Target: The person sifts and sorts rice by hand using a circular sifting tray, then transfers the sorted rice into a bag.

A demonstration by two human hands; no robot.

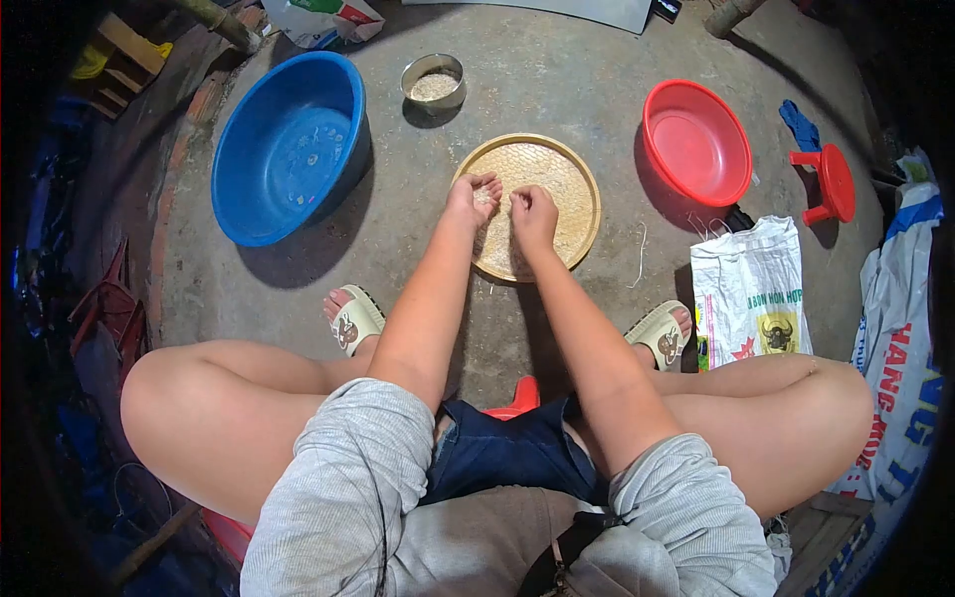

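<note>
A round, shallow woven winnowing tray (595,199) lies on the floor in front of me, with pale grains spread over it. My left hand (474,199) is cupped palm up over its left side and holds some of the rice grains (483,196). Close beside it, my right hand (535,214) hovers above the tray's middle. Its fingers are pinched together, and whatever is between them is too small to make out. Beyond the tray stands a round metal tin (459,96) partly filled with similar grains.
A large blue basin (288,164) stands at the left and a red basin (698,144) at the right. Farther right are a red plastic stool (836,183) and a blue cloth (799,125). A white printed sack (748,269) lies near my right foot.
</note>
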